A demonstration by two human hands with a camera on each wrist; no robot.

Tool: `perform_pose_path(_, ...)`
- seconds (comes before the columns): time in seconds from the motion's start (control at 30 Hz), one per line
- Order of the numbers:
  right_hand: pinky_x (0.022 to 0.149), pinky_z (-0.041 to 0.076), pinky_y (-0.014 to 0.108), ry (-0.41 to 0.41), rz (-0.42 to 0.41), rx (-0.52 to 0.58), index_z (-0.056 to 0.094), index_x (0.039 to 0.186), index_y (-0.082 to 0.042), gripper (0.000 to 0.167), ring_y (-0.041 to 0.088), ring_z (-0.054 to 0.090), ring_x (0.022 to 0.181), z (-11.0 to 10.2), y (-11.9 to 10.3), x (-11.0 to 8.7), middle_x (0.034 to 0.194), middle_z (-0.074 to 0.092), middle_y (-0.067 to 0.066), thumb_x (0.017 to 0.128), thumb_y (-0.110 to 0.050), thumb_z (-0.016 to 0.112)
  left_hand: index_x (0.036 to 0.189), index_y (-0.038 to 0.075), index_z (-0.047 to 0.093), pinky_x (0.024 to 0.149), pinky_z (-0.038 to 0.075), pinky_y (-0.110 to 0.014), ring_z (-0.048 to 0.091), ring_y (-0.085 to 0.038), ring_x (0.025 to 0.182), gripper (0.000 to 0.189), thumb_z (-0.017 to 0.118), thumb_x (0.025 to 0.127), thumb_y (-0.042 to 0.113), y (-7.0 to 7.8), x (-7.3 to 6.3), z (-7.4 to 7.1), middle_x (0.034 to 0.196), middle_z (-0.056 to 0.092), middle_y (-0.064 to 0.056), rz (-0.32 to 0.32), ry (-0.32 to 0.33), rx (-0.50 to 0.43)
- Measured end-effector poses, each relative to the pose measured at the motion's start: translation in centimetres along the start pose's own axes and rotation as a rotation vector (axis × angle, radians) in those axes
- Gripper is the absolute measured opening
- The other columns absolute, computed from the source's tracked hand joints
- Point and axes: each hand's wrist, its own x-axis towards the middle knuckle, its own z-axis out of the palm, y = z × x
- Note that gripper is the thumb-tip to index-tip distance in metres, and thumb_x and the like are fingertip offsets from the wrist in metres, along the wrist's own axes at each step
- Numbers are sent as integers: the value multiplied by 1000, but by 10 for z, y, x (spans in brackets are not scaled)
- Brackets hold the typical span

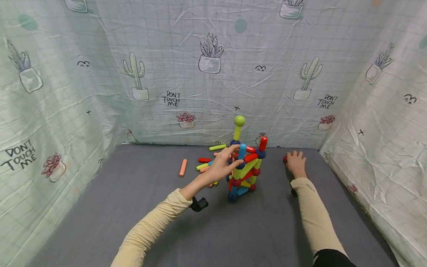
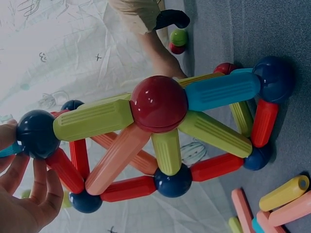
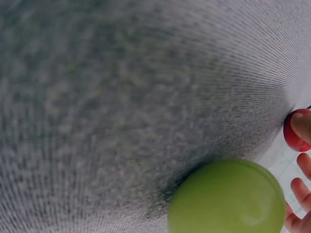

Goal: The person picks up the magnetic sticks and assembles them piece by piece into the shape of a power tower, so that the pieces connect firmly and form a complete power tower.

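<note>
A magnetic-stick tower of coloured rods and balls stands upright on the grey surface. At its top, my left hand pinches a short blue rod that sits on a dark blue ball. Some of its fingertips lie beside that ball in the left wrist view. To the right, my right hand lies low over the surface with fingers spread. Its thumb rests on a red ball. A green ball sits nearer the right wrist.
Loose rods in several colours lie behind and left of the tower, among them an orange rod and a green rod. A printed cloth hangs behind and along both sides of the grey surface.
</note>
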Motion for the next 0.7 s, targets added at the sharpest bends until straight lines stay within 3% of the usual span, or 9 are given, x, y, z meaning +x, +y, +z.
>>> perform_pose_path(0.17,73,35,61,76,-19,36,46,111,9,39,53,38,97,-14,-7,2,107,46,34,83,-15,60,127,2,41,73,48,-41,51,-22,88,44,56,87,12,0,0,0,109,57,-13,-7,0,-3)
perform_pose_path(0.27,73,37,58,124,-65,126,47,113,7,39,49,43,94,-34,-16,7,109,50,31,83,-15,59,128,3,41,72,48,-34,51,-22,89,44,55,87,13,1,-1,-1,110,56,-13,-17,-1,8)
perform_pose_path(0.47,79,41,51,224,-225,398,45,117,5,40,41,50,94,-92,-52,4,106,54,27,84,-12,59,129,2,40,71,44,-21,50,-21,88,45,55,87,13,2,-1,-1,109,56,-14,-20,0,32)
perform_pose_path(0.6,82,40,49,255,-286,593,43,120,2,42,37,49,100,-137,-78,-12,112,52,24,85,-16,59,129,3,40,70,43,-21,50,-19,88,45,55,88,14,2,-2,0,108,58,-13,-9,8,48)
perform_pose_path(0.7,79,40,47,314,-348,664,45,121,-2,42,33,49,101,-166,-94,-28,111,54,20,85,-19,59,129,4,40,69,42,-21,49,-18,88,44,55,88,14,1,-3,0,107,59,-12,-5,13,54)
